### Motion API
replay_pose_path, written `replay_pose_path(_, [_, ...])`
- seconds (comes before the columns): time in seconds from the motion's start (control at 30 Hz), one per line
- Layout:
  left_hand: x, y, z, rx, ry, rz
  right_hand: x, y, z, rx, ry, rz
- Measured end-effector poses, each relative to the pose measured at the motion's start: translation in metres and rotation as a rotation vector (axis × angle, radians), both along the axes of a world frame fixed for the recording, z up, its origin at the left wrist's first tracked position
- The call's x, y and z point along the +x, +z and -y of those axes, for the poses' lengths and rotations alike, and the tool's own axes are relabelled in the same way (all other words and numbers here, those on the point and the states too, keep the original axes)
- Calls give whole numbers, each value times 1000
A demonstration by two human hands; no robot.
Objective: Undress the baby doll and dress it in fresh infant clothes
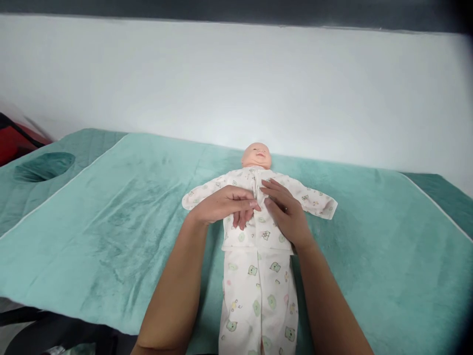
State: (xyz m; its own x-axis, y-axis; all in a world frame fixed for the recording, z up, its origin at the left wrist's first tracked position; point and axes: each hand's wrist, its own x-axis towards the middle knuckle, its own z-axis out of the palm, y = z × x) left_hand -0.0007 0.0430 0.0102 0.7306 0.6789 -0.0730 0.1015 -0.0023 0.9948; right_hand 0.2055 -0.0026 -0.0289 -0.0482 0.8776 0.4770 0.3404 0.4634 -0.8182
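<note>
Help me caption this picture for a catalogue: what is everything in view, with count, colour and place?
Wall: one, white, along the back
Band: one, dark grey, along the top
Bed cover: one, teal, spanning the middle
Hole: one, darker teal, cover's left end
Red thing: one, cut off, left edge
Black thing: one, partly hidden, lower left
Doll: one, pinkish, face up on the cover
Shirt: one, printed white, on the doll
Trousers: one pair, printed white, below the shirt
Left hand: one, bare, at the shirt's front
Right hand: one, bare, at the shirt's front
</note>
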Motion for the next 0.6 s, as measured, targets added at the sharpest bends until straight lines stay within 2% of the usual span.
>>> replay_pose_path(0.07, [3,-2,-2,138,184,111,1,0,0,-27,30,-27])
replay_pose_path(0.13, [7,-4,-6,343,398,190,1,2,1,-47,35,-79])
replay_pose_path(0.17, [10,-6,-8,440,463,198,1,2,2,-51,32,-106])
replay_pose_path(0.23, [15,-10,-11,580,483,156,1,4,4,-60,18,-149])
replay_pose_path(0.33, [21,-16,-14,685,468,24,-1,6,8,-105,-6,-212])
replay_pose_path(0.47, [24,-26,-20,805,643,-121,0,1,9,-192,-46,-377])
replay_pose_path(0.6, [19,-43,-22,856,745,-170,0,-6,6,-138,-113,-394])
